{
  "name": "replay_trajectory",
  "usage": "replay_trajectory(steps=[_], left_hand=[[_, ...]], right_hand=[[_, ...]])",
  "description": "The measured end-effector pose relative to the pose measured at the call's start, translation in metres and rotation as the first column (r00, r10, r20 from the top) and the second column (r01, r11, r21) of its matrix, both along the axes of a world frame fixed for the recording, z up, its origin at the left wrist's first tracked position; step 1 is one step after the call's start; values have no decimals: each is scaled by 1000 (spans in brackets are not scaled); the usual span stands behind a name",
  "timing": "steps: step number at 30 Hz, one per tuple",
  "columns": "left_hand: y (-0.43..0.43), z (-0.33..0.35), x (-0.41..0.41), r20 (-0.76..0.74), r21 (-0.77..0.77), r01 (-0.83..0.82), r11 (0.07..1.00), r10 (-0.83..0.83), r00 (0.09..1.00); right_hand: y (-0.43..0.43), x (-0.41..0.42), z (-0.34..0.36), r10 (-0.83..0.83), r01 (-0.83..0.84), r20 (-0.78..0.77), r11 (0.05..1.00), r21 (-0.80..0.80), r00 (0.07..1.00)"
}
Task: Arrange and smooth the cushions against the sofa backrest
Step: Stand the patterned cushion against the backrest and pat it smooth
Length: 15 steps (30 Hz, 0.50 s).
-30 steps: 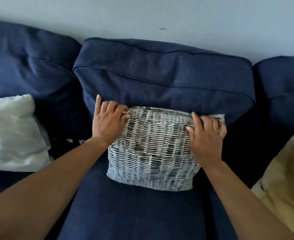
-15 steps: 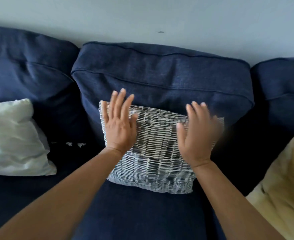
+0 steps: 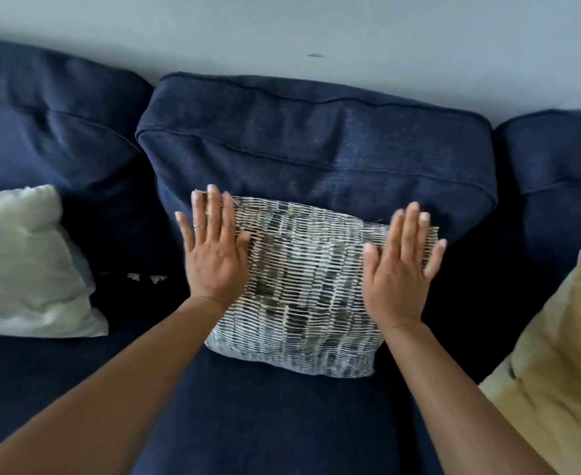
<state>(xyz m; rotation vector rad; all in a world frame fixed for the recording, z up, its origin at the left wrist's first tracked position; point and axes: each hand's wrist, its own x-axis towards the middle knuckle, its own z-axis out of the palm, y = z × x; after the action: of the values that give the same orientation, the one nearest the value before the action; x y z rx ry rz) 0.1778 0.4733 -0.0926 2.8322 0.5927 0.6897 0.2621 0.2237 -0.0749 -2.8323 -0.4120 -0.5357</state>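
Left hand [image 3: 215, 258] and right hand [image 3: 397, 272], fingers spread flat, press a patterned cushion [image 3: 303, 289] leaning against the navy sofa backrest [image 3: 316, 142], white cushion [image 3: 25, 265] left, yellow cushion [image 3: 556, 354] right.

Pale wall [image 3: 316, 25] behind, w/ small dark mark [image 3: 315, 55] near top centre.

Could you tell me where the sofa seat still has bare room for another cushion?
Bare seat lies between the white cushion and the patterned cushion, and in front of it. The right is tighter: a narrow dark gap before the yellow cushion.
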Motion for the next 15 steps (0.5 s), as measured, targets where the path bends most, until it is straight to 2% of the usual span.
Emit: replay_trajectory(steps=[2,4,5,7,9,11,13,15], left_hand=[[-29,6,1,83,36,168,985,-171,982],[-54,-4,0,42,64,298,953,-301,953],[-59,-13,-3,-7,62,304,951,-304,953],[-48,-32,-10,-107,35,204,978,-199,974],[-24,-42,-21,-174,9,33,999,-31,984],[-4,-40,-32,-140,-41,-89,995,83,987],[-3,-33,-40,-31,-71,-75,995,73,997],[-25,-30,-42,77,-37,54,998,-51,996]], right_hand=[[26,-16,4,189,-189,7,982,-10,982],[44,-33,-5,368,-368,-10,925,-99,930],[45,-36,-13,397,-395,-19,907,-144,918],[29,-26,-25,338,-345,-69,923,-170,939],[2,-13,-29,200,-217,-115,964,-157,973],[-20,-5,-24,73,-83,-87,990,-110,993],[-19,-11,-15,40,-42,-26,997,-60,999],[4,-28,-12,165,-164,24,986,-31,986]])
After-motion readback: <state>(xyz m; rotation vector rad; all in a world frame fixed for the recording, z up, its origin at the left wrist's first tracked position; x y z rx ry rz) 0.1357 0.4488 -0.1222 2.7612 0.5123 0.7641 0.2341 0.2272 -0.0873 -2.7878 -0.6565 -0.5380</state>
